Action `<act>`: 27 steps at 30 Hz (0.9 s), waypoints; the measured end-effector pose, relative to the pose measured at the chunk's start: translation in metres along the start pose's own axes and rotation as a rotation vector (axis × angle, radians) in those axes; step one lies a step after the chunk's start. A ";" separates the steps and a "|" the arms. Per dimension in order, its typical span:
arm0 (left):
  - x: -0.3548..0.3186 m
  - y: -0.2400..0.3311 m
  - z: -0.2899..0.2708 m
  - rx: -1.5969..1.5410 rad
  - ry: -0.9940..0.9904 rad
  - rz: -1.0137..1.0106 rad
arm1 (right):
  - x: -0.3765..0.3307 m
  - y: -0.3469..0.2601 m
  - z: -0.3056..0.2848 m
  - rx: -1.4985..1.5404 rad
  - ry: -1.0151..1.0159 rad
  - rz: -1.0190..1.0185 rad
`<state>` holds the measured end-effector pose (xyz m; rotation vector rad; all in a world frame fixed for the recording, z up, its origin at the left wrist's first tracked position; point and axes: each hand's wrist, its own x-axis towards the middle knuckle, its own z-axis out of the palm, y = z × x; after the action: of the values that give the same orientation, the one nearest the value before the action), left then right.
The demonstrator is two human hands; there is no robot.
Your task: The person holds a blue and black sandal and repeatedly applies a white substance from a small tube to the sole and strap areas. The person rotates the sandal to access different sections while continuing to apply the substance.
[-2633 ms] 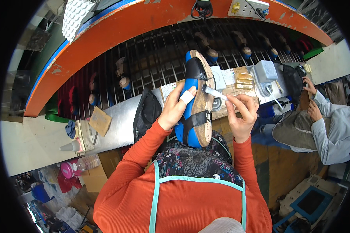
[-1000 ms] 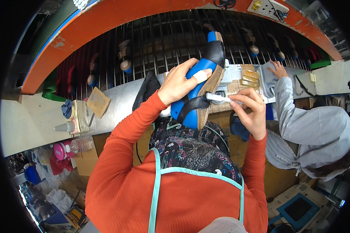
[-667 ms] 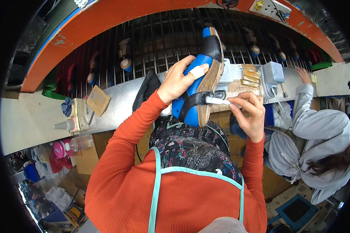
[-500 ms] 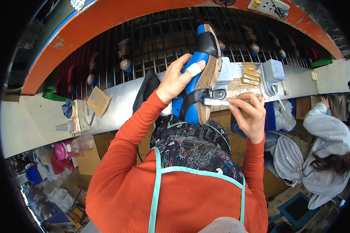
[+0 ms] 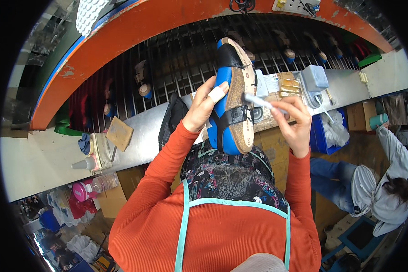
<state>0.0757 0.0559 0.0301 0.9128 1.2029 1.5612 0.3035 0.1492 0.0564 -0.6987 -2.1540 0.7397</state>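
Note:
My left hand (image 5: 201, 109), with white tape round the thumb, grips a sandal on a blue shoe last (image 5: 226, 119). Black straps cross it, and its cork-brown side and pale sole (image 5: 247, 81) are tilted toward my right. In my right hand (image 5: 295, 125) a small brush (image 5: 259, 101) with a white handle is pinched between thumb and fingers. Its dark tip is at the edge of the sole, above the lower strap; whether it touches is too blurred to tell. Behind the sandal stands a pale container with a dark round opening (image 5: 257, 113), partly covered.
Rods of a rack (image 5: 181, 54) under an orange frame (image 5: 167, 34) carry several more lasts. On the metal bench lie a tan block (image 5: 119, 133), yellowish blocks (image 5: 289, 86) and a grey-white bottle (image 5: 315, 79). A blue bin (image 5: 319, 136) and a co-worker in grey (image 5: 371, 186) are at the right.
The brush has moved up and left from beside the strap to the sole's edge. The sandal has turned to show more of its sole. The co-worker has shifted, a teal cup now in hand.

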 end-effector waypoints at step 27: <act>-0.004 -0.003 -0.007 0.280 0.281 0.093 | -0.041 -0.016 0.004 0.005 -0.063 0.178</act>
<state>0.0708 0.0504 0.0253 0.9599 1.6301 1.6615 0.3201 0.1091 0.0460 -0.8839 -2.1653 0.8702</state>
